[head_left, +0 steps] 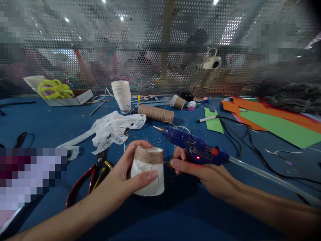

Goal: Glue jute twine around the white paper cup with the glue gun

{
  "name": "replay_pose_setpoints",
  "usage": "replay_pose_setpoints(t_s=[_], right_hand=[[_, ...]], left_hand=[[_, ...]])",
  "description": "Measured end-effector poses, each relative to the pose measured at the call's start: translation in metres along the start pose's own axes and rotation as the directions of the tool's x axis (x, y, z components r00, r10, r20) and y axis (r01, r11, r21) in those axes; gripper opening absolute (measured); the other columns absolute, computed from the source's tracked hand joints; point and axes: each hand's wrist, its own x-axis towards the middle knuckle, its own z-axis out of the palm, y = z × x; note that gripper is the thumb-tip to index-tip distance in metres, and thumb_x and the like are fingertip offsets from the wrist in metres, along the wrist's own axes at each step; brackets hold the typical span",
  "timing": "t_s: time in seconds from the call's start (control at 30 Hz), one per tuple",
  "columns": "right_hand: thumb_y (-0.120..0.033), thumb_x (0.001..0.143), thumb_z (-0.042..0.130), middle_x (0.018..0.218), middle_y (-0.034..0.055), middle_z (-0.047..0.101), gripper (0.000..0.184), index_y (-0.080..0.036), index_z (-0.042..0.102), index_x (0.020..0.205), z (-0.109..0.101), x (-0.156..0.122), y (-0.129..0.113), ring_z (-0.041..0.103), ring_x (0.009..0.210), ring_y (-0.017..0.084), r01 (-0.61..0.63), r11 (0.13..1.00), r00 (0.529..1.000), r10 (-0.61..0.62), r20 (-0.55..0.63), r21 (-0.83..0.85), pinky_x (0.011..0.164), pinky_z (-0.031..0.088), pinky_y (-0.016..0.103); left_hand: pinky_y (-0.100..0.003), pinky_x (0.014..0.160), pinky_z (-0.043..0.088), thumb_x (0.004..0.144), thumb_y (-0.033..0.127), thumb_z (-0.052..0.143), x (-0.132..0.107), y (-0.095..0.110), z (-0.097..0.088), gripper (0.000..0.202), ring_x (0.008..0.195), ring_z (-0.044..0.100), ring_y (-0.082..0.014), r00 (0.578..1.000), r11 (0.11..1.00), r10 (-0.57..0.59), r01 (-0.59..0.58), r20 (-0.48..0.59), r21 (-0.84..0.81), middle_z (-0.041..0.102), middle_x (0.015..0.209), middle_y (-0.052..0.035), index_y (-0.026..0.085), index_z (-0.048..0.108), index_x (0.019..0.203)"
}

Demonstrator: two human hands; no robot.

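My left hand (134, 170) is wrapped round a white paper cup (147, 179), which stands upside down with its narrow end up. Brown twine (150, 155) is wound in a band round that upper end. At the cup's right side, thumb and fingers of my right hand (190, 167) pinch the loose twine end. A blue hot glue gun (190, 144) lies across the same hand, its handle hidden; its nozzle points left above the cup. A red light glows on its body, and a clear glue stick (263, 175) sticks out behind.
Beyond the cup lie a twine spool (155, 113), white lace (112, 129) and stacked paper cups (121, 97). Red-handled scissors (80, 187) sit beside my left forearm. Coloured paper (273, 122), a black cable (260, 157) and a bottle (207, 75) are rightward. A perforated metal screen (150, 36) closes the back.
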Motion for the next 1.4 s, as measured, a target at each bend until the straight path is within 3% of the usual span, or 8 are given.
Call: replay_pose_setpoints(t_s=[0.3,0.53,0.8,1.0,1.17,1.4], right_hand=[[-0.035,0.085,0.077,0.071,-0.0044,0.06,0.029,-0.021,0.057,0.07,0.0,-0.0011,0.0029,0.055,0.072,0.014,-0.011,1.0,1.0,0.011,-0.007,0.004,0.077,0.045,0.03],[-0.048,0.078,0.083,0.068,-0.0046,0.059,0.04,-0.021,0.056,0.067,0.0032,0.0016,-0.0007,0.054,0.069,0.013,-0.025,0.999,0.999,0.026,-0.029,0.043,0.073,0.046,0.029],[-0.034,0.075,0.086,0.07,-0.0056,0.06,0.032,-0.02,0.059,0.068,0.0033,0.0012,0.0003,0.055,0.071,0.012,-0.04,0.997,0.998,0.043,-0.037,0.073,0.075,0.045,0.028],[-0.032,0.077,0.084,0.07,-0.0055,0.06,0.029,-0.02,0.059,0.068,0.0036,0.0,-0.0017,0.055,0.071,0.012,-0.049,0.998,0.998,0.051,-0.037,0.034,0.073,0.045,0.028],[-0.033,0.08,0.079,0.07,-0.0048,0.059,0.028,-0.02,0.057,0.068,0.0026,0.0006,-0.0017,0.054,0.07,0.013,-0.027,1.0,0.999,0.027,-0.036,-0.006,0.073,0.045,0.029],[-0.033,0.079,0.08,0.069,-0.0051,0.059,0.03,-0.021,0.056,0.067,0.0038,0.0007,-0.0023,0.055,0.07,0.013,-0.036,0.999,0.998,0.035,-0.05,-0.019,0.074,0.047,0.028]], left_hand=[[-0.021,0.072,0.05,0.074,0.04,0.088,-0.0005,0.0009,0.0016,0.053,0.084,0.064,-0.0162,1.0,1.0,0.013,-0.013,0.004,0.005,0.07,0.095,0.0036,0.031,0.055,0.116],[-0.021,0.072,0.049,0.073,0.042,0.087,-0.0017,0.0017,0.0038,0.053,0.084,0.06,-0.0161,1.0,0.999,0.019,-0.019,-0.012,0.038,0.069,0.095,0.0042,0.031,0.056,0.115],[-0.019,0.071,0.049,0.077,0.04,0.087,0.0019,-0.0041,-0.0019,0.049,0.083,0.061,-0.0142,0.997,0.999,0.053,-0.053,0.05,-0.006,0.07,0.096,0.0042,0.032,0.058,0.116],[-0.02,0.07,0.05,0.077,0.039,0.087,0.0017,-0.0044,-0.0023,0.05,0.083,0.062,-0.0155,0.996,0.998,0.058,-0.058,0.073,0.004,0.071,0.097,0.0033,0.032,0.058,0.117],[-0.02,0.07,0.049,0.074,0.04,0.088,-0.0003,-0.0019,0.001,0.051,0.084,0.062,-0.0162,0.999,1.0,0.031,-0.031,0.007,0.0,0.071,0.095,0.004,0.031,0.06,0.115],[-0.02,0.071,0.049,0.076,0.04,0.088,0.0022,-0.0054,-0.0043,0.051,0.086,0.063,-0.0157,0.997,0.999,0.041,-0.042,0.063,0.007,0.072,0.1,0.0044,0.032,0.059,0.117]])
